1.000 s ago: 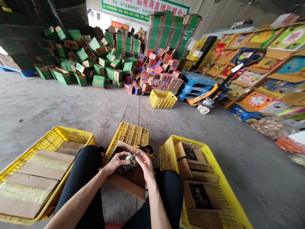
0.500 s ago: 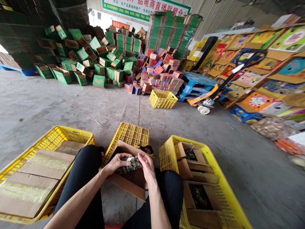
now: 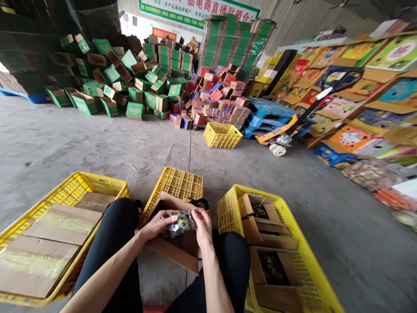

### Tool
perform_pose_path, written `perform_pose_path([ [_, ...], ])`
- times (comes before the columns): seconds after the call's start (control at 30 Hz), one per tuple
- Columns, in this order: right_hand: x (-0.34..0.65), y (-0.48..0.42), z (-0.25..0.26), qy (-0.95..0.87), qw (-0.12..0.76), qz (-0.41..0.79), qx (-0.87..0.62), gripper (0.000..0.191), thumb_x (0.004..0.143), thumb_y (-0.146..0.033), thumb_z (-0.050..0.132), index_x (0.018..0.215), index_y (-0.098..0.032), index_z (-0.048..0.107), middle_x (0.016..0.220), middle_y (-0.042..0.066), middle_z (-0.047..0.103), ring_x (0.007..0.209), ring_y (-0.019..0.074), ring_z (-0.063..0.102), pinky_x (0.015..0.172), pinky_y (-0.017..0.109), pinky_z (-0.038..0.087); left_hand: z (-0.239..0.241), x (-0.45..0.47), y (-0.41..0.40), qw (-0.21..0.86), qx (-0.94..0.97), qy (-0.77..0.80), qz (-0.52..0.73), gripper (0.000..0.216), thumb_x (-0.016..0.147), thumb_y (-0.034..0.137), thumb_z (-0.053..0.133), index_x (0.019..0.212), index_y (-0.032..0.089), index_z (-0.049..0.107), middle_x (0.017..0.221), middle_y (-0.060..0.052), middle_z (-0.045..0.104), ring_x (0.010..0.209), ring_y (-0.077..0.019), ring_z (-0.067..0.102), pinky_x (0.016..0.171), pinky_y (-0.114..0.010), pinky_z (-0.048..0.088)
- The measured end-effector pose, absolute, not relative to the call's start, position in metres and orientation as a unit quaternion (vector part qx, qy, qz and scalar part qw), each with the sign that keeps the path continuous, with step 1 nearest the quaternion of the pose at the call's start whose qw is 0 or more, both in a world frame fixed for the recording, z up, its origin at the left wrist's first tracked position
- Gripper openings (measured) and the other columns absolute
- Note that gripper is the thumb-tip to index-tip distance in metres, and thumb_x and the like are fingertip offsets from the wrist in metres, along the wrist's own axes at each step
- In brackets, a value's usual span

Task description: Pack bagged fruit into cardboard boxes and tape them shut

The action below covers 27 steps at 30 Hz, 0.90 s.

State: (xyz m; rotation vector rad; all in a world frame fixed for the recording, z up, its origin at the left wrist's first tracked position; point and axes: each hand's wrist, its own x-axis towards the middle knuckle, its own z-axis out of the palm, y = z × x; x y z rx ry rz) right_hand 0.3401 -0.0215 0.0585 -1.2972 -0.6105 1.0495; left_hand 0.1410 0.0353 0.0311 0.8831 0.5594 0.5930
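Between both hands is a small clear plastic packet [image 3: 183, 222] with green and dark contents that I cannot name. My left hand [image 3: 159, 224] pinches its left end, thumb on top. At the other end, my right hand [image 3: 202, 221] grips it with bent fingers. The packet is held above an open cardboard box [image 3: 176, 254], whose flaps stand out and whose inside is mostly hidden by my hands. Under that box sits an upturned yellow crate [image 3: 182, 184]. A black and yellow tape dispenser [image 3: 199, 203] lies behind my right hand.
On the left, a yellow crate [image 3: 107, 184] holds taped cardboard boxes [image 3: 65, 222]. Another yellow crate [image 3: 230, 213] on the right holds open boxes with dark green contents. Farther off are a small yellow crate [image 3: 223, 135], a pallet jack [image 3: 283, 137], blue pallets [image 3: 270, 111] and heaped green cartons [image 3: 135, 111].
My right hand has shifted slightly right along the packet, so more of the packet shows between my hands. The boxes and crates stay where they were.
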Motion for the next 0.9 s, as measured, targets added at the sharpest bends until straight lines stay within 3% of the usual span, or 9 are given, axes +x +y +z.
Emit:
perform_pose_path([
  [0.2,0.337,-0.022,0.060,-0.275,0.630,0.469,-0.554,0.048,0.065,-0.056,0.095,0.095,-0.023,0.077,0.095,0.004,0.078,0.094,0.0243,0.073,0.092,0.038,0.058,0.036,0.139,0.036,0.793,0.457,0.273,0.297,0.053,0.080,0.050,0.091,0.118,0.014,0.081,0.105,-0.012,0.081,0.088,-0.0245,0.074,0.086,-0.034,0.054],
  [0.3,0.336,-0.024,0.064,-0.295,0.608,0.484,-0.556,0.056,0.069,-0.058,0.094,0.110,-0.024,0.079,0.114,0.008,0.079,0.111,0.0281,0.072,0.098,0.040,0.058,0.036,0.138,0.038,0.773,0.466,0.278,0.330,0.052,0.079,0.049,0.092,0.116,0.015,0.080,0.107,-0.010,0.080,0.092,-0.0250,0.073,0.090,-0.035,0.053],
  [0.4,0.337,-0.027,0.065,-0.313,0.563,0.519,-0.562,0.061,0.075,-0.064,0.088,0.121,-0.026,0.079,0.131,0.010,0.076,0.121,0.0311,0.070,0.095,0.041,0.061,0.035,0.137,0.040,0.755,0.462,0.297,0.359,0.052,0.078,0.048,0.093,0.117,0.017,0.079,0.109,-0.009,0.080,0.095,-0.0248,0.072,0.092,-0.035,0.052],
  [0.63,0.337,-0.027,0.056,-0.289,0.576,0.519,-0.562,0.057,0.070,-0.064,0.092,0.105,-0.019,0.083,0.111,0.012,0.081,0.108,0.0318,0.074,0.089,0.045,0.065,0.027,0.138,0.043,0.751,0.454,0.302,0.372,0.057,0.074,0.043,0.096,0.121,0.019,0.076,0.113,-0.009,0.078,0.101,-0.0255,0.070,0.094,-0.036,0.051],
  [0.8,0.338,-0.025,0.057,-0.268,0.616,0.518,-0.530,0.051,0.070,-0.061,0.093,0.097,-0.019,0.081,0.109,0.011,0.081,0.106,0.0304,0.075,0.093,0.048,0.064,0.026,0.143,0.040,0.775,0.419,0.281,0.382,0.078,0.068,0.035,0.101,0.138,0.024,0.068,0.130,-0.010,0.074,0.122,-0.0300,0.066,0.105,-0.039,0.048],
  [0.9,0.338,-0.024,0.055,-0.257,0.633,0.507,-0.526,0.049,0.069,-0.060,0.094,0.096,-0.021,0.080,0.110,0.011,0.080,0.106,0.0299,0.075,0.094,0.047,0.062,0.028,0.142,0.037,0.792,0.423,0.261,0.354,0.078,0.072,0.037,0.099,0.141,0.026,0.067,0.142,-0.011,0.068,0.133,-0.0324,0.060,0.108,-0.039,0.048],
])
